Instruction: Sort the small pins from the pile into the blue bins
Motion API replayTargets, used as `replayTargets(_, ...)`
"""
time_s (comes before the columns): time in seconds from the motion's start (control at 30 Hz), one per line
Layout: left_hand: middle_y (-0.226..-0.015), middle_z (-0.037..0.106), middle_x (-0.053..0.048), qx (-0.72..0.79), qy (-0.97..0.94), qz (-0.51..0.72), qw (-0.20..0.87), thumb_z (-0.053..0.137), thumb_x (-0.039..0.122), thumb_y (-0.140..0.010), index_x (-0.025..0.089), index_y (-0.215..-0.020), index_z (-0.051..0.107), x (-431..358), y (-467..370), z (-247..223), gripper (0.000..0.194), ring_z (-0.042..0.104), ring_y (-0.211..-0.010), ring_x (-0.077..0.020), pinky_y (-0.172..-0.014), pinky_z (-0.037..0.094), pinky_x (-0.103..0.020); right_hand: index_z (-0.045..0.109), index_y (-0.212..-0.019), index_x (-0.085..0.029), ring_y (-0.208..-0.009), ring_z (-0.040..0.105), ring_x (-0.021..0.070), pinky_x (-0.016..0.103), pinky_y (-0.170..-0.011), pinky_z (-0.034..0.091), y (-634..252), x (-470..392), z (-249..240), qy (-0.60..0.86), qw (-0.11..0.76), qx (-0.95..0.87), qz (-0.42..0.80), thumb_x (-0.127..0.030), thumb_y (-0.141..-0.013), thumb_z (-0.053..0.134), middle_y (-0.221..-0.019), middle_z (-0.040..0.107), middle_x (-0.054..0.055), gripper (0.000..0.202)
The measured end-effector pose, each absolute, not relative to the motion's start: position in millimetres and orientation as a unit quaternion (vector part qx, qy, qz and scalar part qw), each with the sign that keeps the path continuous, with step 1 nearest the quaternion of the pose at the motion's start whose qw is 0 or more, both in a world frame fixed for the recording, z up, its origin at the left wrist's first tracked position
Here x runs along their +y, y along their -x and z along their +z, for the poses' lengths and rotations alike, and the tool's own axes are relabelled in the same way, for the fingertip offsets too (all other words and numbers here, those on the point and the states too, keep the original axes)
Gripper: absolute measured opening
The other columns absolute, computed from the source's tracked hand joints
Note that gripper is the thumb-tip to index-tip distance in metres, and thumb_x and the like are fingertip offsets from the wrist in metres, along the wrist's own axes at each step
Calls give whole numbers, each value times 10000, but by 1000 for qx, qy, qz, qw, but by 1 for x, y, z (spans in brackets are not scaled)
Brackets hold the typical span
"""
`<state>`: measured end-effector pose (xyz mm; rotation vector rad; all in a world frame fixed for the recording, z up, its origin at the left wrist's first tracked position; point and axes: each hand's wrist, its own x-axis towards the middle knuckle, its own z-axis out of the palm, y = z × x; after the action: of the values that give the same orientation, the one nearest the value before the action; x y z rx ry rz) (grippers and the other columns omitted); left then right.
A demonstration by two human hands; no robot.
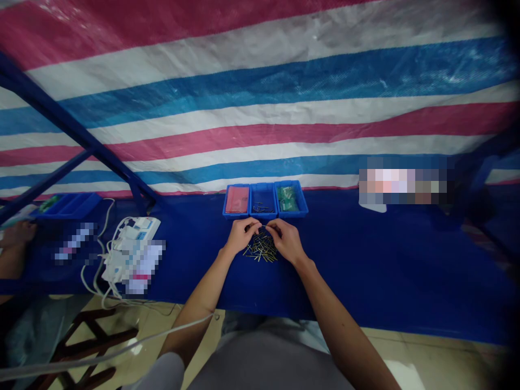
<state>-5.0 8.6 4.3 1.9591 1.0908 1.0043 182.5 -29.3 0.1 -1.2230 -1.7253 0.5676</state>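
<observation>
My left hand (244, 235) and my right hand (286, 238) meet above the table, thumbs and fingers pinched. Between their fingertips runs a thin screw-like metal piece (264, 226), each hand on one end; its exact shape is too small to tell. Just below lies a loose pile of slim, brass and dark screw-like pieces (262, 250). Behind my hands stands a row of blue bins: the left bin (224, 208) has pink flat packets (237, 199), the middle bin (263, 190) a few metal pieces (262, 208), the right bin (303, 203) green-and-clear plastic bags (287, 199).
Left on the blue table (365, 271) are a white power strip (148, 230) with chargers and cables, and blurred-out items. Farther left, another person's hand (20, 233) rests near a blue divided tray (77, 206). A striped tarp (260, 108) hangs behind. A white cable (122, 344) crosses my left arm.
</observation>
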Motion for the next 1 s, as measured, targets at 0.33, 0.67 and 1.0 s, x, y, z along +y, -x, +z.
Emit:
replayTargets(0.33,-657,685,-5,414,-752,384,340,580,347,-949,149,-822,703,8,5,7,266,620,-609,-122,-664,467,-220,644,-884,-216,-705,612,166,271,-669,408,-183,-29,0,507,437,-711,217,-350,-990,497,-806,676,23,226)
replayTargets(0.67,-672,699,-18,403,-762,367,350,589,364,-943,144,-891,712,7,4,7,257,618,-601,-123,-623,445,-217,573,-727,-203,-600,549,150,265,-604,357,-182,-30,0,518,411,-721,207,-418,-1019,436,-643,589,10,387)
replayTargets(1.0,-694,716,-24,398,-775,346,349,582,357,-946,150,-935,719,7,5,5,248,632,-615,-132,-621,437,-221,677,-909,-217,-727,608,177,292,-686,442,-180,-30,-2,494,446,-714,217,-377,-1000,488,-842,667,51,264)
